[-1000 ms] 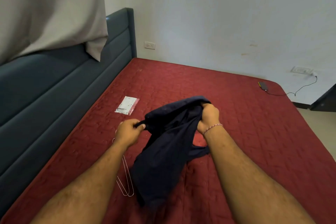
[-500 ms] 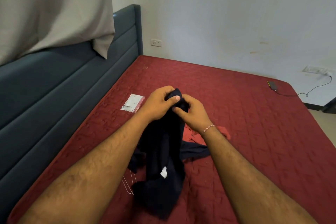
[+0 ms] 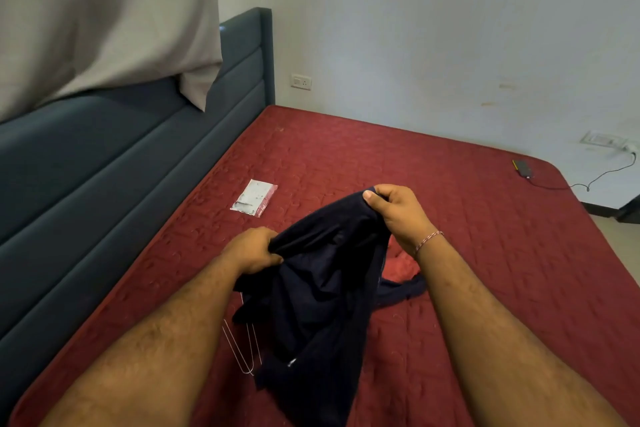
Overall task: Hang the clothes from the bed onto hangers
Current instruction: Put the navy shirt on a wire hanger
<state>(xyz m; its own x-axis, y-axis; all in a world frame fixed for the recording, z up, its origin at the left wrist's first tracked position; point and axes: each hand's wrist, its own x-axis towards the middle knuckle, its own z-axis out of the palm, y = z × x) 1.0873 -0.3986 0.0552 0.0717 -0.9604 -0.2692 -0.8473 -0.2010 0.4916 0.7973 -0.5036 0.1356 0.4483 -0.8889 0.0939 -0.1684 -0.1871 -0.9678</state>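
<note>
Hands apart again, dark garment spread

A small clear plastic packet with a red edge lies left of centre. A dark phone sits at the right, its cable running to a wall socket. A beige curtain hangs upper left over the teal padded headboard. Another white socket sits on the wall.

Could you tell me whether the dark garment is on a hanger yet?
Not yet: the dark garment hangs bunched between both hands, and the wire hanger lies on the bed.
</note>
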